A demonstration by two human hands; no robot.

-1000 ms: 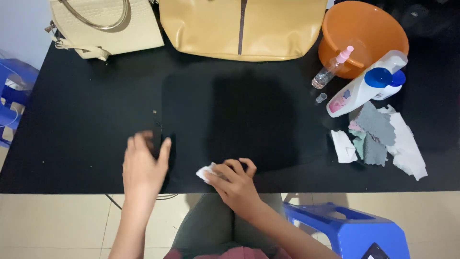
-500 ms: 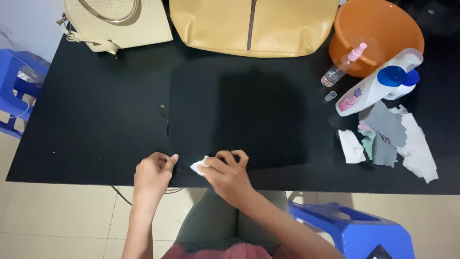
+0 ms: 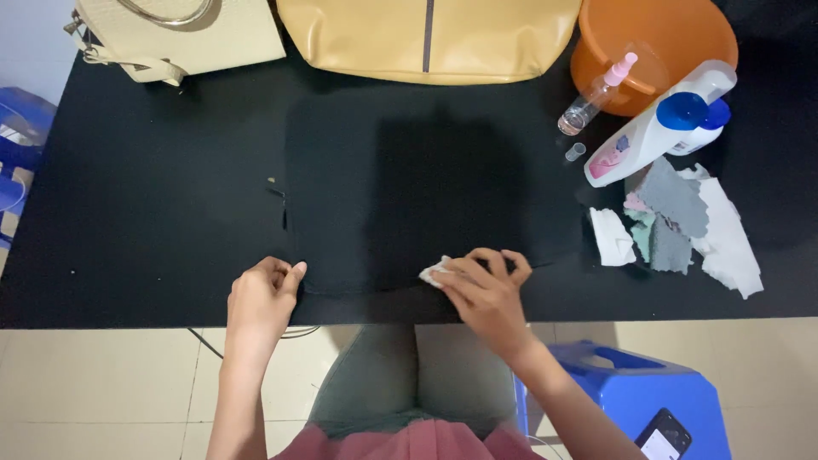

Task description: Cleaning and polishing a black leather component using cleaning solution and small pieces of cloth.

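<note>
A flat black bag (image 3: 409, 196) lies on the black table (image 3: 145, 213) in front of me. My right hand (image 3: 481, 294) presses a small white cloth (image 3: 434, 271) onto the bag's near edge, fingers curled over it. My left hand (image 3: 260, 298) pinches the bag's near left corner at the table's front edge.
Two tan handbags, a cream one (image 3: 183, 30) and a larger one (image 3: 426, 34), sit at the back. An orange basin (image 3: 673, 34), a small spray bottle (image 3: 596, 94), a white bottle with blue cap (image 3: 660, 128) and several rags (image 3: 682, 226) lie at right. Blue stools stand at right (image 3: 630, 396) and left (image 3: 17, 145).
My left hand slid from flat on the bag toward me and now grips its near corner. My right hand stays on the cloth at the near edge.
</note>
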